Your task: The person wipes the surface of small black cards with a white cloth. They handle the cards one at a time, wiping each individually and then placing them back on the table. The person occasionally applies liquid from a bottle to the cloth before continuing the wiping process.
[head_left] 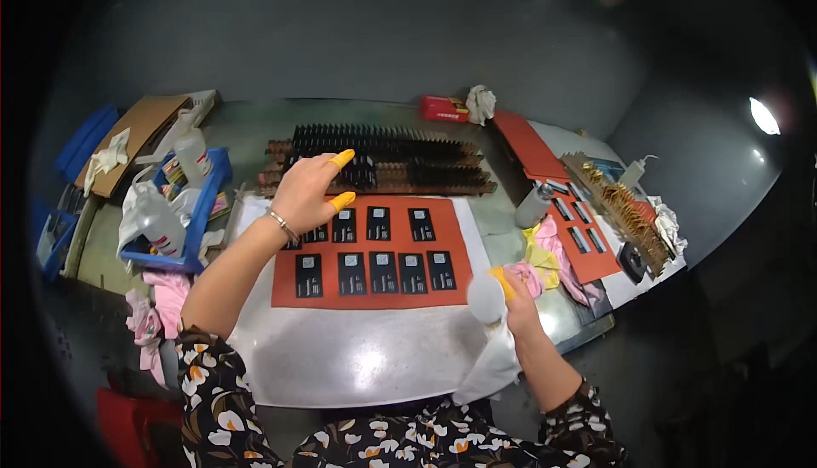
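My left hand (308, 191), with yellow finger cots on thumb and forefinger, reaches over the far left of a red-orange mat (374, 299). Its thumb and forefinger are spread apart, and I see nothing between them. Beneath and beside it, flat black rectangular pieces (384, 273) with pale square marks lie in two rows on the mat. My right hand (521, 302) is closed on a white cloth (492, 366) to the right of the mat. A rounded white part shows at its fingertips; whether it is all cloth is unclear. The cloth hangs toward the table's near edge.
Behind the mat stand toothed racks (383, 140) holding dark pieces. A blue basket (208, 213) with white bottles is at left. On the right are a bottle (534, 206), pink and yellow cloths (545, 255), a smaller red mat (596, 265) with small parts, and another rack (625, 213).
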`<state>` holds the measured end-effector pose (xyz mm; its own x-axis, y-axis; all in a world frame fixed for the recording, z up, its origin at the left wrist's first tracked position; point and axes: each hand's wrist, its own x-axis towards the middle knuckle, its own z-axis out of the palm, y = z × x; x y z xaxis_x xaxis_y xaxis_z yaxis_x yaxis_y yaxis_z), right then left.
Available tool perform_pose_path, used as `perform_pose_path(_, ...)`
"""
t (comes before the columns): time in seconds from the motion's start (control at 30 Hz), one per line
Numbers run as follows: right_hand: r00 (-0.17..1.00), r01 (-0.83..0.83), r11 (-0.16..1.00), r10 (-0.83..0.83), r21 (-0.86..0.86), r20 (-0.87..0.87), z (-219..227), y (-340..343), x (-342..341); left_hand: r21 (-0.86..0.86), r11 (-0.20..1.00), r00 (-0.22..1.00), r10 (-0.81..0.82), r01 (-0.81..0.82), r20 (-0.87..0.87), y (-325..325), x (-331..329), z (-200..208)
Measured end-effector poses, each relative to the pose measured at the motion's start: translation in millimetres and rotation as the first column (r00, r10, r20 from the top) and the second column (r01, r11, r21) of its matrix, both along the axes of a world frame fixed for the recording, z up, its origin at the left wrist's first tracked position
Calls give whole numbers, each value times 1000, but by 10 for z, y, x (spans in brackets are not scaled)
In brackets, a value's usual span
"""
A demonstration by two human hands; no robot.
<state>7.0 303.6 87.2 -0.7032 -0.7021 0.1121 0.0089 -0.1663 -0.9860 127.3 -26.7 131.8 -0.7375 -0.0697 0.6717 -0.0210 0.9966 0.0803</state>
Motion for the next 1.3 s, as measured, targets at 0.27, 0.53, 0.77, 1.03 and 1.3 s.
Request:
perform_pose_path(0.27, 546, -553, 709, 705, -438, 453, 478, -2472, 704, 342, 829, 523, 549, -444, -652, -72, 2083, -240)
perform_pose_path(0.53, 286, -842, 335, 942, -422, 178, 175, -3889, 1537, 716, 596, 601, 737, -364, -308, -868, 2493, -899)
perform_pose_path(0.77, 295, -823, 364, 930, -436, 220, 362, -4252, 1682, 666, 581, 607, 759, -468, -235, -1107, 2216, -855)
perform_pose_path(1.03, 429, -858, 432, 900, -277, 75, 528, -4231, 1697, 790, 500, 637, 748, -355, -187, -1241, 2310, -959)
perform_pose_path(1.3, 348, -867, 336, 937, -368, 36, 424, -4342, 1525, 823, 498, 645, 729, -272, -229, -1144, 2192, -856)
